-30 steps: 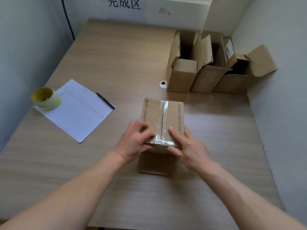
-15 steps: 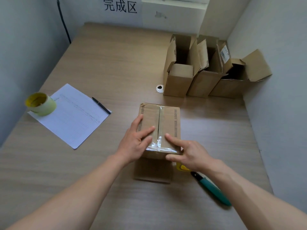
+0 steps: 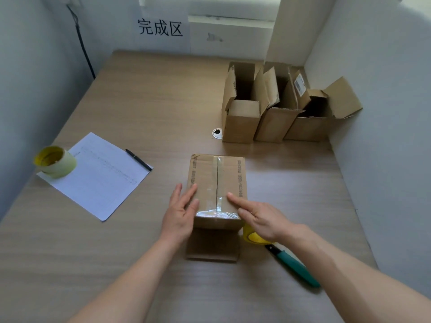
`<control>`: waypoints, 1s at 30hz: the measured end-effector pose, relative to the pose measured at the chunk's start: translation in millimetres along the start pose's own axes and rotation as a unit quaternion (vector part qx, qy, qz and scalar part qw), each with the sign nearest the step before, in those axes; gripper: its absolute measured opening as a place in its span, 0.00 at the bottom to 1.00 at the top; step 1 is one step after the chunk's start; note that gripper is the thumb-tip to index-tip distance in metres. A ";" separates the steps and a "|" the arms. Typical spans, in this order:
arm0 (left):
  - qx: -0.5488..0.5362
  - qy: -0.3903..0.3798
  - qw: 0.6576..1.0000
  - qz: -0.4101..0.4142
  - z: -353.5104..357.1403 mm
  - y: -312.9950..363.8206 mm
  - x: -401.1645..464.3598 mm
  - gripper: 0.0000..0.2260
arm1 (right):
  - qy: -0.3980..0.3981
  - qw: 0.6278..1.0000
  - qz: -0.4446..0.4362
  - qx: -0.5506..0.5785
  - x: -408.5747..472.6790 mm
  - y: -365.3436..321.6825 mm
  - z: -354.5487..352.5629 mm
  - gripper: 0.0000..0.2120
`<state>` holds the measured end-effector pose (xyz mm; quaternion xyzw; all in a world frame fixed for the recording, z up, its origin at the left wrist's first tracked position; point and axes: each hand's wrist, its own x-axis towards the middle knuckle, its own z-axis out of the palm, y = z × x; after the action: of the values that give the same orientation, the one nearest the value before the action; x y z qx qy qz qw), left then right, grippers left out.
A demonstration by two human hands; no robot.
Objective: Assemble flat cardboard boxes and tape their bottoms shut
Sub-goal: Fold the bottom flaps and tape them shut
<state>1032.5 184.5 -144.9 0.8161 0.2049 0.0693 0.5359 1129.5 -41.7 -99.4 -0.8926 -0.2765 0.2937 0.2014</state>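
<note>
Wall sign reads 完成区 behind taped box.

A white sign on the far wall reads "完成区" in large black characters. The taped cardboard box near the middle of the table carries lines of small print along its left and right edges, too small to read. A white label on a flap of the far right boxes and the printed sheet of paper at left are likewise illegible.
</note>
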 end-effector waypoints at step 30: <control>-0.159 0.016 0.964 -0.214 86.2 33.5 -93.3 0.05 | 0.027 0.946 0.097 0.307 -16.2 -32.1 13.2 0.28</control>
<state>985.3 62.0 -140.6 0.6562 0.3700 -0.0025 0.6576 1098.1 -24.5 -85.8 -0.8175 -0.0795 0.3585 0.4437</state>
